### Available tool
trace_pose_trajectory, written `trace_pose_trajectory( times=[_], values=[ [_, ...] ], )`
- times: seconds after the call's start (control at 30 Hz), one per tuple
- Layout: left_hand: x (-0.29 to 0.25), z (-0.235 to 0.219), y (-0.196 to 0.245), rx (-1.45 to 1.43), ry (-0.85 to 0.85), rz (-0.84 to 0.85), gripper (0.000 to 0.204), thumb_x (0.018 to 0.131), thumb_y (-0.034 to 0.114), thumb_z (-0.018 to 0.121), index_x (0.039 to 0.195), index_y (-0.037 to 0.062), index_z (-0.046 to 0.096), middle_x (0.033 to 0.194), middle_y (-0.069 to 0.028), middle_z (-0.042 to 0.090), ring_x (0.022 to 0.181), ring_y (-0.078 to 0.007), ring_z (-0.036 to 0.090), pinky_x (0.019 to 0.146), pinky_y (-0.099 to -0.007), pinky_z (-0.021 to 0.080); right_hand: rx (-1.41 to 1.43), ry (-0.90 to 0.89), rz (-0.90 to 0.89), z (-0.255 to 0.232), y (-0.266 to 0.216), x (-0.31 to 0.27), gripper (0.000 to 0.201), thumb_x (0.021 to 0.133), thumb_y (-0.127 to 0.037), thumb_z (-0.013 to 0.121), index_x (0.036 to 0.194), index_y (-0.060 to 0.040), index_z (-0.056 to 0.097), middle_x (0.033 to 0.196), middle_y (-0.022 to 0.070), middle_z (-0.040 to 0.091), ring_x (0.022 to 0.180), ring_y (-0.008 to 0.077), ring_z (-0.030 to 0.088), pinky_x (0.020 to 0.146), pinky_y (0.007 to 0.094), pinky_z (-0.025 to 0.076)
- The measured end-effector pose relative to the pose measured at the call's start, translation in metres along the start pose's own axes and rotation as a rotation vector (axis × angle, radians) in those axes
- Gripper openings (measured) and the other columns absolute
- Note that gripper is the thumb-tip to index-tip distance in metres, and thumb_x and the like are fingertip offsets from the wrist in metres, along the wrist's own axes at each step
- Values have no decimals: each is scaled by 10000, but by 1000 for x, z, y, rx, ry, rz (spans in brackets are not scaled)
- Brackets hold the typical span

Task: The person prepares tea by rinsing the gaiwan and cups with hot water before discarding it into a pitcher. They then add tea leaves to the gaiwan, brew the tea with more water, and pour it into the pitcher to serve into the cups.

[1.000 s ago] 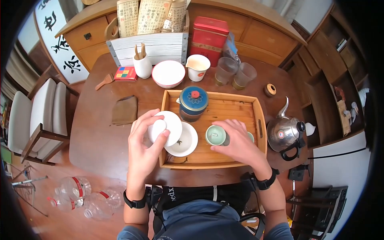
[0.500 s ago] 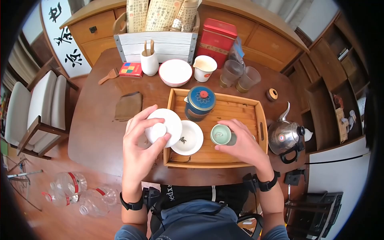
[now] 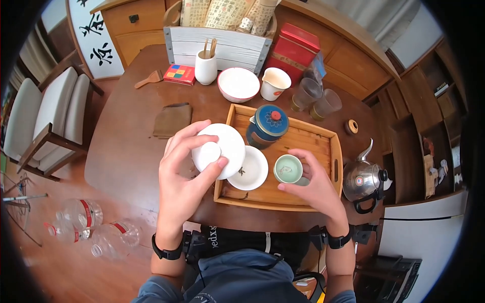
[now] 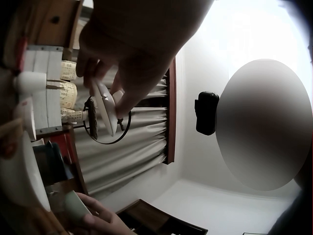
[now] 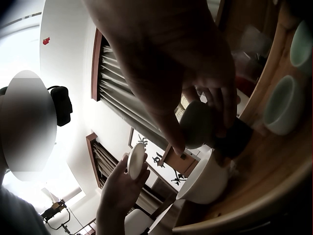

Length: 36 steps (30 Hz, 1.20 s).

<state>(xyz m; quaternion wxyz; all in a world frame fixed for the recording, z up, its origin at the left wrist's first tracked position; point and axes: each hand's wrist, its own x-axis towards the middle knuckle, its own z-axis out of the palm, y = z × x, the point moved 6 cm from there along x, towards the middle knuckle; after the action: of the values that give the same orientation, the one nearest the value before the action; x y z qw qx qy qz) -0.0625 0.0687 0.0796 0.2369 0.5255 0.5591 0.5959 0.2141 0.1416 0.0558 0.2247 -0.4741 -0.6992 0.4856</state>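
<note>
My left hand point(image 3: 189, 171) pinches a white lid point(image 3: 230, 146) by its round knob, thumb and fingers on either side. The lid is tilted and overlaps the left rim of a white bowl point(image 3: 257, 174) with a few dark tea leaves inside. Between the thumb and fingers of my right hand point(image 3: 321, 184) is a small pale green cup point(image 3: 288, 169), held above the tray, right of the bowl. The right wrist view also has this cup point(image 5: 194, 125), in shadow. Two more green cups stand there on the wooden tray point(image 3: 252, 198), including a nearer green cup point(image 5: 283, 105).
Behind the bowl stands a blue teapot point(image 3: 270, 123). A steel kettle point(image 3: 364, 179) is right of the tray, a brown cloth point(image 3: 173, 120) left. Along the back are a red-rimmed bowl point(image 3: 238, 83), a white pitcher point(image 3: 275, 83) and plastic cups point(image 3: 307, 93).
The head view has shifted, so the table things sit farther right in it. Both hands keep their hold on lid and cup; the lid is slightly farther left of the bowl.
</note>
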Motion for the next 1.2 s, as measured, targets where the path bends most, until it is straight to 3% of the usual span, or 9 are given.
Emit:
trace_pose_trajectory(
  times=[0.1, 0.3, 0.6, 0.8, 0.9, 1.0, 1.13, 1.2],
  values=[
    [-1, -2, -1, 4, 17, 28, 333, 815, 84, 868, 1131, 63, 769, 1393, -160, 686, 1308, -320, 612, 1116, -444, 471, -225, 14, -119, 8, -25, 5, 669, 839, -121, 888, 1416, -38, 559, 1264, 134, 575, 1173, 303, 670, 998, 403, 537],
    [-3, 2, 2, 12, -15, 33, 330, 815, 50, 831, 1137, 42, 758, 1421, -170, 671, 1346, -287, 595, 1164, -446, 426, -569, 33, -369, 29, -62, 12, 606, 853, 0, 787, 1414, -42, 562, 1260, 168, 515, 1037, 372, 658, 888, 464, 542],
    [-4, -7, 2, -12, 84, 72, 345, 796, 71, 870, 1127, 72, 773, 1405, -158, 685, 1316, -319, 612, 1115, -452, 472, -790, 157, -692, 24, -121, 3, 637, 805, 64, 760, 1407, -79, 608, 1231, 160, 507, 900, 317, 630, 782, 438, 545],
    [-4, -11, 4, -32, 117, 58, 343, 796, 75, 872, 1125, 72, 774, 1406, -157, 685, 1321, -318, 612, 1121, -454, 470, -728, 147, -667, 29, -118, -2, 653, 795, 73, 734, 1415, -87, 609, 1243, 176, 527, 967, 337, 649, 833, 447, 554],
    [-5, -10, 6, -20, 112, 57, 342, 797, 74, 870, 1125, 72, 773, 1408, -156, 683, 1318, -317, 613, 1123, -450, 468, -826, -29, -653, 55, -78, 9, 651, 799, 88, 697, 1420, -83, 604, 1257, 186, 536, 1039, 362, 653, 876, 461, 552],
    [-6, -9, 10, 10, 54, 78, 335, 826, 32, 818, 1153, 39, 745, 1452, -178, 647, 1368, -297, 586, 1176, -454, 421, -863, 35, -652, 48, -82, 9, 632, 809, 99, 664, 1414, -78, 608, 1263, 190, 540, 1083, 379, 649, 901, 472, 545],
    [-6, -7, 11, 4, 54, 80, 335, 826, 39, 823, 1152, 41, 747, 1451, -180, 650, 1368, -301, 586, 1176, -458, 421, -828, 243, -716, 19, -118, 0, 674, 790, 84, 737, 1429, -86, 606, 1255, 171, 541, 1020, 345, 647, 840, 440, 557],
    [-7, -7, 10, 2, 50, 82, 333, 826, 43, 825, 1150, 40, 748, 1453, -180, 648, 1368, -302, 586, 1176, -461, 422, -776, 225, -698, 17, -118, 0, 703, 787, 71, 765, 1448, -93, 592, 1254, 161, 531, 994, 330, 644, 817, 430, 558]
  ],
)
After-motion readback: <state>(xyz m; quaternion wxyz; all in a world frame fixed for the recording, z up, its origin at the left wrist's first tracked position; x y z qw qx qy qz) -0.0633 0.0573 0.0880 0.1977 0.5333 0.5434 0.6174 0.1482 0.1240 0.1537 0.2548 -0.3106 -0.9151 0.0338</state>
